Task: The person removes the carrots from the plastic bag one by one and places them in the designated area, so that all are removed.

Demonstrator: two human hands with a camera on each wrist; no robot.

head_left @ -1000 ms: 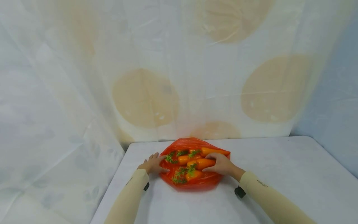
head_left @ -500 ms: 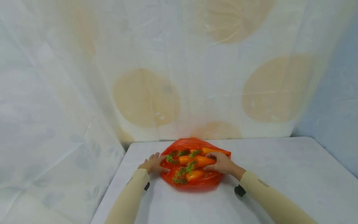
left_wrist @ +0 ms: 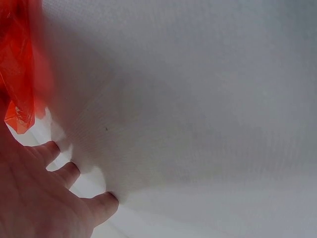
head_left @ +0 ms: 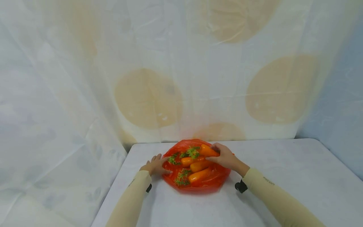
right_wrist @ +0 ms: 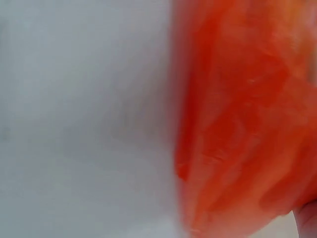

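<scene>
Several orange carrots with green leafy tops, among them a front carrot [head_left: 199, 176], lie on a spread red plastic bag [head_left: 195, 189] in the head view. My right hand [head_left: 227, 157] grips one carrot [head_left: 208, 150] by its narrow end at the bag's back right, its leafy top pointing left. At the bag's left edge my left hand [head_left: 157, 166] rests with its fingers spread. In the left wrist view several fingertips of the left hand [left_wrist: 39, 198] touch the white surface beside the bag [left_wrist: 17, 64]. The right wrist view is blurred, mostly filled by the bag [right_wrist: 242, 129].
A white table [head_left: 278, 176] bears the bag near its far edge. Behind it hangs a pale curtain with large tan spots [head_left: 148, 97]; white sheeting [head_left: 56, 132] stands on the left and a bluish one [head_left: 337, 110] on the right.
My right hand has moved a carrot from the middle of the bag toward the back. Carrots beneath show more fully now. The left hand has stayed in place.
</scene>
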